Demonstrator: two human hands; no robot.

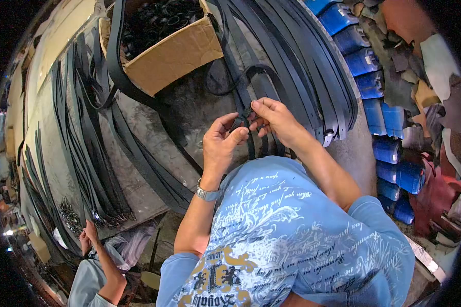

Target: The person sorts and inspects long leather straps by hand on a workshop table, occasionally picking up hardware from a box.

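My left hand (224,139), with a silver watch on the wrist, has its fingers and thumb closed round a small dark strap piece (239,122). The fingertips of my right hand (272,118) pinch the same piece from the other side. Its exact shape is partly hidden by the fingers. Just beyond my hands, a black strap (269,70) curls in a loop over the table. Long black belt straps (312,77) lie side by side to the right of my hands, some with holes near their ends.
An open cardboard box (174,56) of black loops stands ahead. Bundled black straps (89,148) cover the left of the table (182,102). A co-worker's hands (88,236) are at lower left. Blue stacked bundles (366,61) and leather scraps (425,92) lie at right.
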